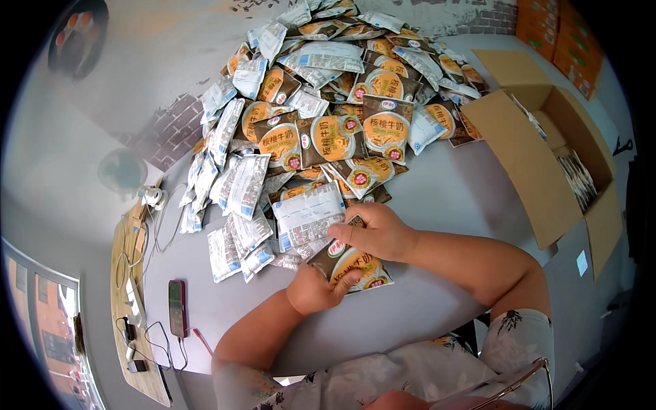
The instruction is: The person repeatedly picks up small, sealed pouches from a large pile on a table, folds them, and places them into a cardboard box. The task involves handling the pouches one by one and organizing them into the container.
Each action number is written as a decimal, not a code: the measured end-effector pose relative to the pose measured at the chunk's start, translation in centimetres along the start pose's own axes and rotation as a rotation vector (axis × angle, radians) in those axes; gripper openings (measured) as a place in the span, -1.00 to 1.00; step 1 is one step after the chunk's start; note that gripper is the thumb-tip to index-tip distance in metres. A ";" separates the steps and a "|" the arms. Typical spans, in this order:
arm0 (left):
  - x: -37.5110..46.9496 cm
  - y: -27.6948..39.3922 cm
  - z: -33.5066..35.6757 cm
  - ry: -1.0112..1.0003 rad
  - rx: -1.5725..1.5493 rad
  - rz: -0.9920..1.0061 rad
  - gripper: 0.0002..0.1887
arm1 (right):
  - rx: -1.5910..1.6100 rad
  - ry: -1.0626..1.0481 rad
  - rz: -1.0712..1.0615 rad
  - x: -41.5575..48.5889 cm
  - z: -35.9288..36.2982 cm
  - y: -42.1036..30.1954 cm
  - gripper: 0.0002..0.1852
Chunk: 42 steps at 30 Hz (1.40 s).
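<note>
My left hand point(320, 289) and my right hand point(379, 230) both grip a brown and orange milk pouch point(353, 264) above the table's near part. The left thumb lies across its lower front; the right fingers hold its upper corner. Just beyond, a pouch lying with its white printed back up point(310, 210) touches the edge of a large heap of like pouches point(333, 136), some front up, others back up. An open cardboard box point(523, 164) at the right holds a stack of pouches point(576, 177) on edge.
A phone point(177, 307) with a cable lies at the left of the grey table point(435, 307). Beside it, a wooden board point(146, 379) carries a power strip point(135, 302), chargers and cords. Orange printed cartons point(564, 43) stand at the far right, behind the box.
</note>
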<state>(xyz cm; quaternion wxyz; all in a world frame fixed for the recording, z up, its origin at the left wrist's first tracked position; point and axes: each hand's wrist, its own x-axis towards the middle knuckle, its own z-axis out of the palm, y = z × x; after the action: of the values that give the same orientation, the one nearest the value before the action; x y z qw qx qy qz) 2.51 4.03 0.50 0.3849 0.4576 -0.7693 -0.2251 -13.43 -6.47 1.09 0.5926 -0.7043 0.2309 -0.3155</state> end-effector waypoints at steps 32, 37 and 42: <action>-0.6 0.0 0.1 0.050 -0.071 -0.011 -0.54 | 0.087 -0.078 -0.059 -0.5 0.1 -0.9 -0.70; -0.1 0.6 -0.2 0.006 0.107 0.137 -0.48 | 0.448 -0.012 0.300 -0.3 0.5 0.3 -0.54; -0.5 -0.7 -1.4 0.001 0.006 0.080 -0.48 | 0.182 -0.090 0.095 -0.3 0.1 0.4 -0.58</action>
<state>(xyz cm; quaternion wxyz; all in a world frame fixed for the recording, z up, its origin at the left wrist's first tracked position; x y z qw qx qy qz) 4.09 4.11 0.67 0.3927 0.4278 -0.7873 -0.2071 -13.53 -6.28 0.65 0.6780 -0.6493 0.2075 -0.2750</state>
